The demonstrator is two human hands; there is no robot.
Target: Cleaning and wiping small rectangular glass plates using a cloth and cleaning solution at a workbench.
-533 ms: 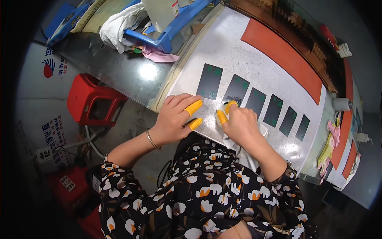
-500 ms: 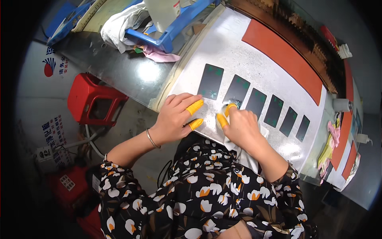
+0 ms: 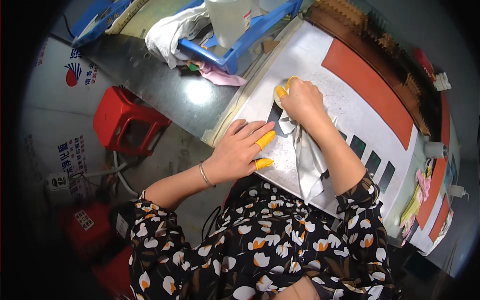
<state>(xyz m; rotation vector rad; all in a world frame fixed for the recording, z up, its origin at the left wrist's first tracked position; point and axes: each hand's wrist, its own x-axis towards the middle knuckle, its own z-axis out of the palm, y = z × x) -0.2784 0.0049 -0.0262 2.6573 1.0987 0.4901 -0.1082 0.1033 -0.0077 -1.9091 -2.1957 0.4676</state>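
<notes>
My right hand (image 3: pixel 303 102) is closed on a white cloth (image 3: pixel 309 162), with yellow finger cots on its thumb and index finger. It presses at the far end of the leftmost dark rectangular panel (image 3: pixel 275 119), and the cloth's loose part trails toward me, hiding some of the neighbouring panels. Lying flat with fingers stretched, my left hand (image 3: pixel 241 149) has fingertips at the near end of that same panel; it too wears yellow cots on thumb and index finger. Further right, more dark panels with green marks (image 3: pixel 357 145) lie in a row on the white work surface (image 3: pixel 260 102).
Behind the row runs a red-orange strip (image 3: pixel 370 90), backed by a brown toothed rack (image 3: pixel 372 55). A blue tray (image 3: pixel 227 59) with a translucent container (image 3: pixel 227 22) and rags stands at the far left. A red stool (image 3: pixel 120 117) is beside the bench.
My right hand has moved away from me and left, from the second panel to the leftmost one, drawing the cloth along. My left hand stays by the leftmost panel's near end. The view has shifted slightly.
</notes>
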